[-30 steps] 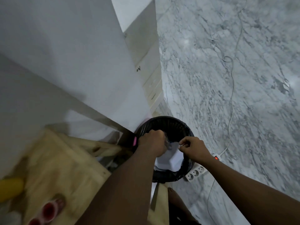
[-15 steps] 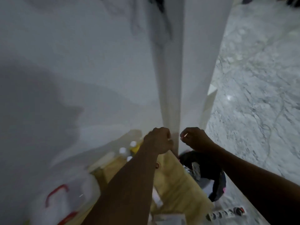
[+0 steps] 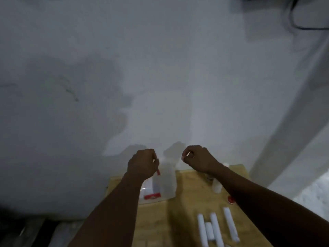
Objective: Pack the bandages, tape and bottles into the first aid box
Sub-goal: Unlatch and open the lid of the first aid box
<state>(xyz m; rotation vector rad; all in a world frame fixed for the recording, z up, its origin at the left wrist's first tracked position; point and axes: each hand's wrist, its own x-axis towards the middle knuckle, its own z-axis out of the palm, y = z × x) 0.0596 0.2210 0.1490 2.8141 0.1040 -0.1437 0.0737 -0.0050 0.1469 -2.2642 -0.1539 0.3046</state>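
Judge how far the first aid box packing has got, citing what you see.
Done: nothing visibly packed; the inside of the clear box is blurred. In hand: the left hand and right hand hover curled above the box; whether they hold anything is unclear. Left: the white bandage rolls, the bottles and a small red item lie out on the wooden table.
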